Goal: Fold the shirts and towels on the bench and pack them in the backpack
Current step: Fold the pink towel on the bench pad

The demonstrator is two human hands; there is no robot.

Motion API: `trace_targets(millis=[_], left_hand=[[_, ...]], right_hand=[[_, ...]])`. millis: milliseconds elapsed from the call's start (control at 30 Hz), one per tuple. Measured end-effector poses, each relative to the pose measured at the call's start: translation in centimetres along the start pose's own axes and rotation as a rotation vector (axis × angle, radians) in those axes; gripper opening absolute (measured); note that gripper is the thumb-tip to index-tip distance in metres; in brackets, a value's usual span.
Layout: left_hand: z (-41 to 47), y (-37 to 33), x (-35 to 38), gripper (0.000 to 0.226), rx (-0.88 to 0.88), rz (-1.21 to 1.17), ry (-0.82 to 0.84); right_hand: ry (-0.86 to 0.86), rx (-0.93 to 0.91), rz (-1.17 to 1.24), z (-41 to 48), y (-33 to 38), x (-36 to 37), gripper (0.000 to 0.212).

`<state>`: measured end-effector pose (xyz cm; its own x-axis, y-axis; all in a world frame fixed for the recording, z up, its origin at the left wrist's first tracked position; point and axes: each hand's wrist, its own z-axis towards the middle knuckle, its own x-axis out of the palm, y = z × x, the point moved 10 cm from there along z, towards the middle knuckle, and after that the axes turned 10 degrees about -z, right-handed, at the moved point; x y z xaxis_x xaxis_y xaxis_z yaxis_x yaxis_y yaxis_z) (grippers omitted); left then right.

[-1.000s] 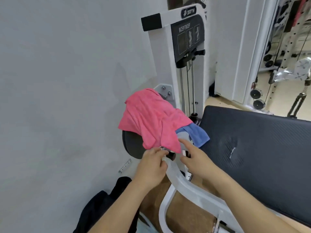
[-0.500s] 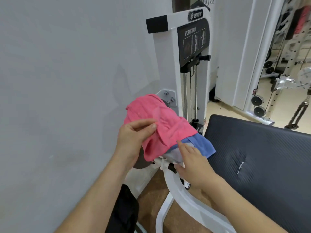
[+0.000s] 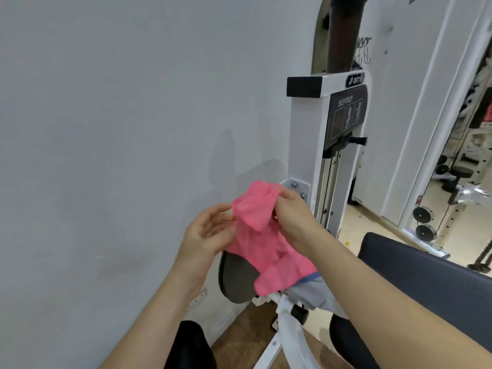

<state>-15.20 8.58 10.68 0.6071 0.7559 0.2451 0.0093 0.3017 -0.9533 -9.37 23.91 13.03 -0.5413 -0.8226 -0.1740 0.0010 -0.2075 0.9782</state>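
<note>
A pink towel (image 3: 266, 251) hangs bunched between my hands, its lower part draped over a round black pad (image 3: 237, 278) of the gym machine. My right hand (image 3: 292, 222) grips the towel's upper edge near the top. My left hand (image 3: 210, 233) is beside the towel's left edge, palm turned to it, fingers relaxed and touching the cloth. A blue and grey cloth (image 3: 311, 288) lies under the pink towel, mostly hidden by my right forearm. The black padded bench (image 3: 431, 278) stretches to the right. A black bag-like shape (image 3: 189, 344) sits low by the wall.
The white weight machine column (image 3: 314, 155) stands right behind the towel, its white frame tube (image 3: 287, 331) running below. A grey wall fills the left. Cable weights and racks (image 3: 426, 222) stand at the far right on a tan floor.
My right hand left the blue cloth and took the pink towel's top edge, lifting it. My left hand let go of its grip and opened beside the towel. The view tilted upward.
</note>
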Motion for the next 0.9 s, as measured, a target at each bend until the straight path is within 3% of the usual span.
trace_targets(millis=[67,100,200,233,300,433,567,600,667,733,800,833,900], left_hand=[[0.8,0.1,-0.1,0.068,0.060,0.281,0.000],[1.4,-0.1,0.2,0.067,0.068,0.307,0.000],[5.1,-1.6,-1.1,0.027,0.148,0.403,-0.040],[6.2,-2.8,-2.5,0.020,0.192,0.420,-0.084],[7.0,-5.9,-6.2,0.016,0.263,0.350,-0.236],[1.3,-10.6,-12.5,0.031,0.427,0.209,-0.583],[-2.6,-13.1,-13.8,0.009,0.454,0.234,-0.474],[-3.3,-13.4,-14.2,0.014,0.438,0.253,-0.448],[-4.7,-14.4,-15.3,0.046,0.439,0.282,-0.423],[-6.3,-15.7,-16.0,0.057,0.429,0.299,-0.421],[-7.2,-15.8,-16.4,0.053,0.344,0.238,-0.406],[-7.4,-15.4,-16.0,0.048,0.284,0.209,-0.378],[-7.8,-14.1,-13.7,0.045,0.168,0.233,-0.254]], right_hand=[[0.011,-0.044,-0.027,1.0,2.9,0.7,0.038],[0.032,-0.133,-0.143,1.3,5.1,1.7,0.038],[0.123,-0.444,-0.567,0.7,10.9,7.0,0.025],[0.157,-0.483,-0.585,0.4,11.7,8.3,0.025],[0.204,-0.483,-0.387,0.2,12.8,9.3,0.028],[0.164,-0.377,0.035,0.2,13.5,9.2,0.044],[0.062,-0.219,0.091,1.1,11.2,9.5,0.044],[0.071,-0.165,0.033,1.2,10.3,9.6,0.042],[0.197,-0.097,-0.291,1.3,8.5,10.1,0.042],[0.482,-0.064,-0.772,0.1,5.7,11.0,0.042],[0.745,-0.084,-1.236,-2.4,3.0,11.0,0.048],[0.798,-0.109,-1.354,-3.4,2.3,10.6,0.061],[0.817,-0.150,-1.167,-5.9,2.3,11.0,0.091]])
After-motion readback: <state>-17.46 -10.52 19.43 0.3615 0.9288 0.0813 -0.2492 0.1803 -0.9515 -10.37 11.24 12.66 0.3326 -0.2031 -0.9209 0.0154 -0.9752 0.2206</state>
